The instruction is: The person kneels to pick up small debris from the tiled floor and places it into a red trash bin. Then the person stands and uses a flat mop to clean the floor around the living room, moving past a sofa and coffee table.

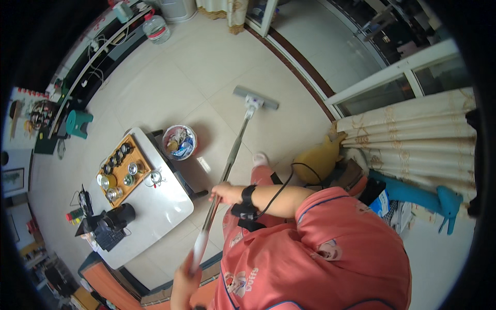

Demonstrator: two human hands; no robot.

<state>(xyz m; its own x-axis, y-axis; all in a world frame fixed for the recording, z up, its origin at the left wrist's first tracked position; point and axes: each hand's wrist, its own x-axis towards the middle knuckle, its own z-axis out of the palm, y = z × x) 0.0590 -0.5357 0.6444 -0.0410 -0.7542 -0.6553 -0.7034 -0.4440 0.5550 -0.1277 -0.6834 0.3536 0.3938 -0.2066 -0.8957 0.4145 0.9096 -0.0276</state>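
Note:
A mop with a long metal pole [233, 152] runs slantwise from the lower middle up to its flat grey head [255, 98], which lies on the pale tiled floor. My right hand [222, 193] is closed around the middle of the pole, with a black strap and cable on the wrist. Lower down, my left hand [186, 274] grips the white upper end of the pole; it is slightly blurred. Beneath my right arm, one foot in a light shoe [260, 159] shows on the floor.
Left of the pole stand a full waste bin [179, 142] and a white table [170, 205] bearing a wooden tray [144, 155] of jars. A yellow stuffed toy [317, 161] sits by the curtain [407, 128] at right. A teal stool [79, 123] and a water bottle [156, 29] stand farther off.

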